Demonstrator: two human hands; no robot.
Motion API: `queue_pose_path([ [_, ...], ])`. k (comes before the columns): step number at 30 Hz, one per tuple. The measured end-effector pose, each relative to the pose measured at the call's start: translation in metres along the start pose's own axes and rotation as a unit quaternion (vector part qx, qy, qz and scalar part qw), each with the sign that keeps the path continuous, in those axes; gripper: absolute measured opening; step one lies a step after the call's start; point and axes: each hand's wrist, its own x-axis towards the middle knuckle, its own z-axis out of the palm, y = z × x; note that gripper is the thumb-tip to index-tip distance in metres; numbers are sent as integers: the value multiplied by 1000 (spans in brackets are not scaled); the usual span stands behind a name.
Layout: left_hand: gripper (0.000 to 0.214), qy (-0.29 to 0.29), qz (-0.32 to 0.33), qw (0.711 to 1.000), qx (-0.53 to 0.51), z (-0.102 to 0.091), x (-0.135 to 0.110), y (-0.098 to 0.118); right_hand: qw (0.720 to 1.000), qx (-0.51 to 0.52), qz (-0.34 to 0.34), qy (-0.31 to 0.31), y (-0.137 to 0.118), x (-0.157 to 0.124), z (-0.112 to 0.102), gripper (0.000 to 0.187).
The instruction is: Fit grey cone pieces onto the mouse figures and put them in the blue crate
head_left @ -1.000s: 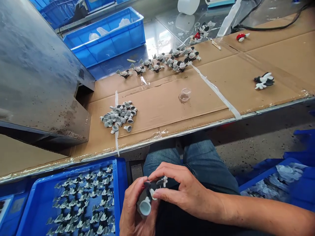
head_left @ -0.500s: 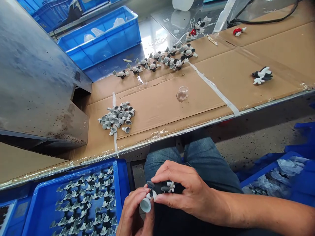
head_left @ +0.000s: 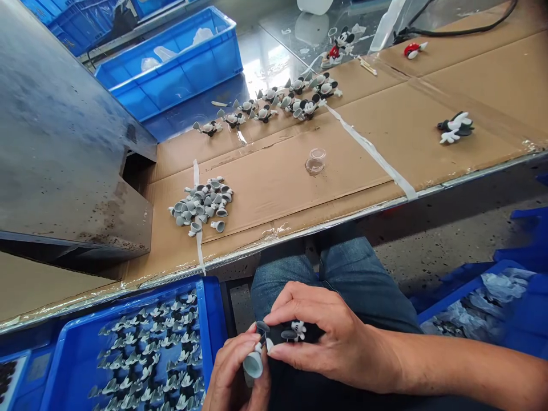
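Note:
Low over my lap, my right hand (head_left: 338, 342) pinches a black-and-white mouse figurine (head_left: 280, 335) between thumb and fingers; a white-gloved toy hand sticks out of it. My left hand (head_left: 235, 368) grips a small grey cone piece (head_left: 253, 364), its wide opening turned towards me. The cone's narrow end is against or very close to the figurine; the exact contact is hidden by my fingers. Left of my hands, a blue tray (head_left: 206, 319) holds rows of similar black-and-white figurine pieces.
A pile of grey cone pieces (head_left: 203, 200) lies on the cardboard-covered bench (head_left: 265, 188). Behind it stand several mouse figurine pieces (head_left: 263, 113). A small clear cup (head_left: 315, 162) sits mid-bench, another figurine piece (head_left: 456, 128) on the right. A metal housing (head_left: 72, 142) rises at left.
The view has shifted slightly. Both hands keep their hold, pressed close together; the figurine and the cone have turned only a little.

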Motion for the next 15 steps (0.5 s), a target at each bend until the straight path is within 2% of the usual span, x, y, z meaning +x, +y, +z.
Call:
queue_pose_path([
  [6,10,-2,-11,1000,0,-3,0,4,1000,5,-1,0,1,1,1,18],
  [9,19,5,-80,997,-20,1,-2,12,1000,22,11,1,1,1,1,19],
  [12,47,24,-195,976,-98,9,-5,21,993,63,101,2,1,0,4,17],
  [13,52,34,-222,967,-122,12,-6,23,984,85,154,2,2,-1,6,16],
  [15,47,60,-261,953,-145,17,-7,26,956,135,262,-5,4,-3,11,16],
])
